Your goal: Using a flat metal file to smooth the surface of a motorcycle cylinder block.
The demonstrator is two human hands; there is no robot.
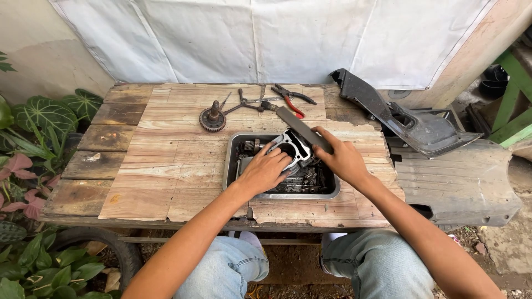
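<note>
A metal tray (233, 145) with several small greasy engine parts sits on the wooden table (166, 166). My left hand (265, 169) rests on a silver engine cylinder block (296, 147) held over the tray. My right hand (342, 158) grips a long flat dark file (296, 124), whose blade lies across the block's top edge and points to the far left.
A toothed gear on a shaft (213, 118), red-handled pliers (292, 99) and a few thin tools lie at the table's far side. Grey plastic motorcycle body panels (421, 130) lie to the right. Green plants (39, 119) stand on the left. A tyre (111, 246) lies under the table.
</note>
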